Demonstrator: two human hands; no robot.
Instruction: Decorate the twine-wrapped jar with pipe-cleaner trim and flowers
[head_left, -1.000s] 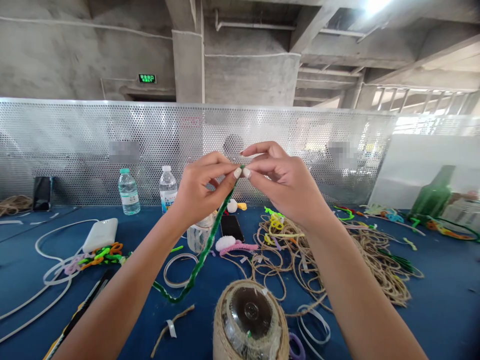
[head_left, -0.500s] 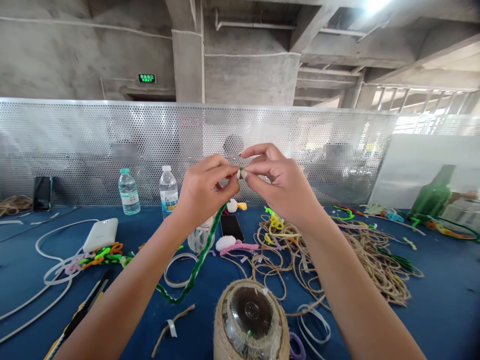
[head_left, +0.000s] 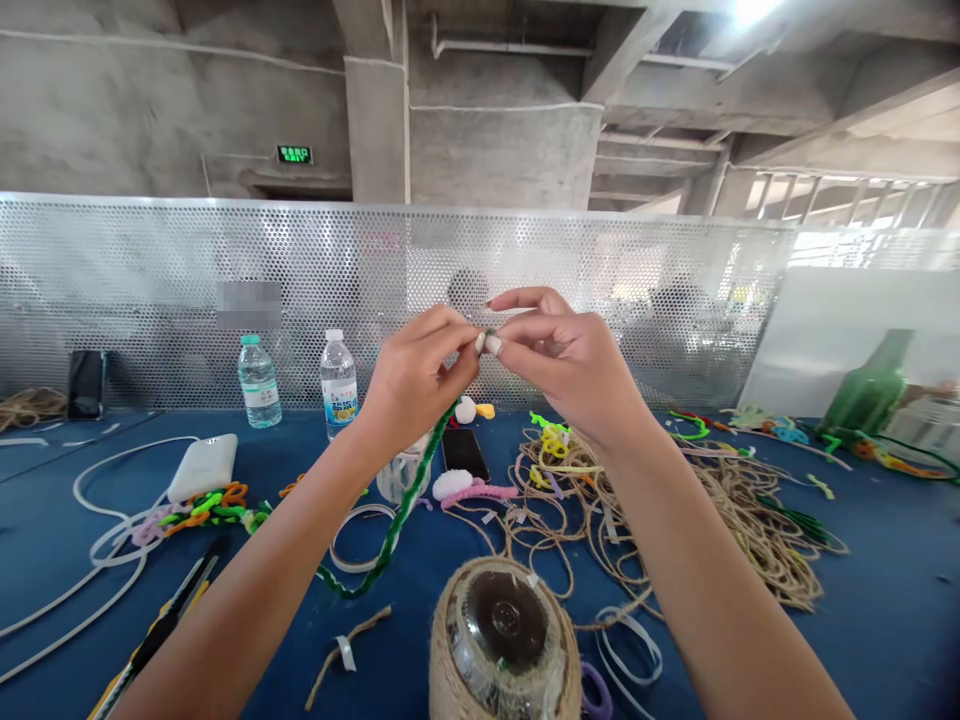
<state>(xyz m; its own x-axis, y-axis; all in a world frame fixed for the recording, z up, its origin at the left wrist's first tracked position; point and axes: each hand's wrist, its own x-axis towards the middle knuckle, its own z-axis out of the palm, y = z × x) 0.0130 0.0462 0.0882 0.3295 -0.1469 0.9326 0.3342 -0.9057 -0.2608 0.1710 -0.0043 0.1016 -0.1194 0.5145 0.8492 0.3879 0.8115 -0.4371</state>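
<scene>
A twisted dark green pipe cleaner [head_left: 409, 500] hangs in a curve below my left hand [head_left: 427, 370], which pinches it near its upper end. My right hand [head_left: 566, 360] meets the left at the tip, thumb and finger closed on the small green end; its index finger is raised. The fingertips cover most of that end. Below the hands stands a jar wrapped in jute twine [head_left: 457, 640], its dark round glass face turned up.
Loose jute twine [head_left: 742, 520] lies heaped at the right with coloured pipe cleaners. Two water bottles [head_left: 259, 385], a phone [head_left: 465, 455], a white power bank [head_left: 202, 468] with a cable, and a pink-and-white piece [head_left: 480, 492] lie about. A perforated metal screen [head_left: 150, 300] borders the table.
Both hands have shifted slightly right, with thumbs closer around the green end. The pipe cleaner still hangs from the left hand.
</scene>
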